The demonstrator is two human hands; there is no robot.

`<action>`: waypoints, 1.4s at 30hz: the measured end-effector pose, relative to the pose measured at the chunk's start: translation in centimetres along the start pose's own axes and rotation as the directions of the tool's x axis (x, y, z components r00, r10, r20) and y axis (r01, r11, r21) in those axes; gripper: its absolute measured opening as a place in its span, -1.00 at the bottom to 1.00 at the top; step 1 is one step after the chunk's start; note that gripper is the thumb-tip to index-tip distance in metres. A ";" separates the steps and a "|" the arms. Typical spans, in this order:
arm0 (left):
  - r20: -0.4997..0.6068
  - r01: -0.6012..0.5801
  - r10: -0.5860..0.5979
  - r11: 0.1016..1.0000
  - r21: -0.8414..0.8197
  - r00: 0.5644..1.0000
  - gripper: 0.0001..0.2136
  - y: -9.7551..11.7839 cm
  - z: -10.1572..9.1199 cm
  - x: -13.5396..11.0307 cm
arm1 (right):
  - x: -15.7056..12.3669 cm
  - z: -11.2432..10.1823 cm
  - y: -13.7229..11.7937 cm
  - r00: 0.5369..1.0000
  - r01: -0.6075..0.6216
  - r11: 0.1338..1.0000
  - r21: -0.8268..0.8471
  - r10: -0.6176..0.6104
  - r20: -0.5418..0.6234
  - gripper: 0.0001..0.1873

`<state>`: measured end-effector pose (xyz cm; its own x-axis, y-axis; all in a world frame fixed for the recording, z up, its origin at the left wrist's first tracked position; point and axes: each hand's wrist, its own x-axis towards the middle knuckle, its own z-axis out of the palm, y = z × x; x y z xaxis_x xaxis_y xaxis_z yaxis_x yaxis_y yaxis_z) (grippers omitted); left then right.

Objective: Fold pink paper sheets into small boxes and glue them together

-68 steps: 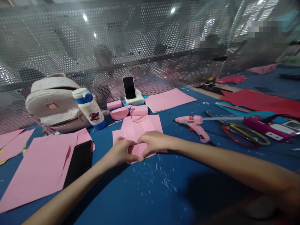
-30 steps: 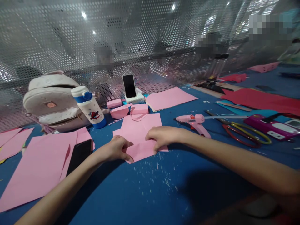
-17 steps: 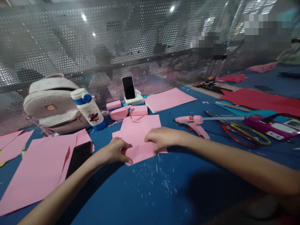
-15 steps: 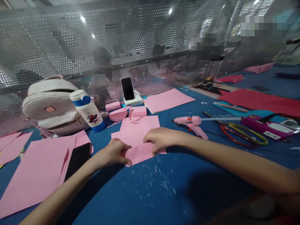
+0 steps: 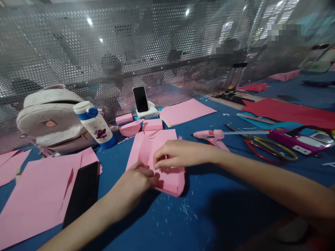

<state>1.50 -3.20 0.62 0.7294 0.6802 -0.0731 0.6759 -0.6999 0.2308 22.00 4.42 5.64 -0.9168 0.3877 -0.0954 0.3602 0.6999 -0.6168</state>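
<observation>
A folded pink paper sheet [image 5: 150, 148] lies on the blue table [image 5: 167, 223] in front of me. Its near end is doubled over into a thick fold [image 5: 172, 183]. My left hand [image 5: 136, 181] grips the fold's left side, fingers curled on it. From the right, my right hand [image 5: 172, 157] pinches the paper just above the fold with fingers pressed together. Small paper scraps speckle the table below the fold.
Left: large pink sheets [image 5: 39, 188], a black phone [image 5: 81, 193], a white backpack [image 5: 49, 118], a bottle [image 5: 94, 123]. Behind: small pink boxes [image 5: 142, 124], a propped phone [image 5: 140, 99], more pink paper [image 5: 187, 111]. Right: a pink glue gun [image 5: 213, 136], scissors [image 5: 267, 148], red paper [image 5: 290, 111]. Perforated screen behind.
The paper's near part has been folded over into a thick doubled edge and the sheet looks narrower. Both hands shifted closer together onto that fold. The view has shifted slightly.
</observation>
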 end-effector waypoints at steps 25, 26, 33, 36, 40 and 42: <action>-0.474 0.067 0.111 0.937 0.342 0.874 -0.70 -4.4 -1.4 -0.7 | 1.1 2.2 1.7 0.962 -0.207 0.917 -0.340 0.128 -0.240 -0.80; -0.479 0.084 0.062 0.957 0.277 0.875 -0.69 -4.4 -1.6 -0.8 | 1.2 2.2 1.7 0.962 -0.215 0.909 -0.357 0.134 -0.238 -0.82; -0.315 0.242 -0.285 0.955 -0.169 0.905 -0.75 -1.5 -2.7 -1.2 | 1.2 2.5 1.8 0.954 -0.217 0.908 -0.358 0.120 -0.274 -0.83; -0.078 0.408 -0.408 0.913 -0.019 0.910 -0.50 -0.3 -2.5 -1.5 | 1.4 2.8 1.8 0.964 -0.122 0.932 -0.340 0.030 -0.265 -0.85; 0.022 0.481 -0.490 0.862 0.161 0.871 -0.29 -0.1 -2.1 -1.6 | 1.6 3.2 1.8 0.964 -0.103 0.933 -0.344 0.008 -0.265 -0.85; 0.046 0.514 -0.527 0.841 0.168 0.848 -0.31 -0.3 -2.2 -1.6 | 1.7 3.3 1.9 0.960 -0.118 0.933 -0.341 0.019 -0.279 -0.84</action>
<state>-0.11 -3.55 2.80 0.2672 0.9361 -0.2287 0.9612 -0.2759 -0.0067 20.55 4.41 1.78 -0.8254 0.5529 0.1142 0.5025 0.8117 -0.2976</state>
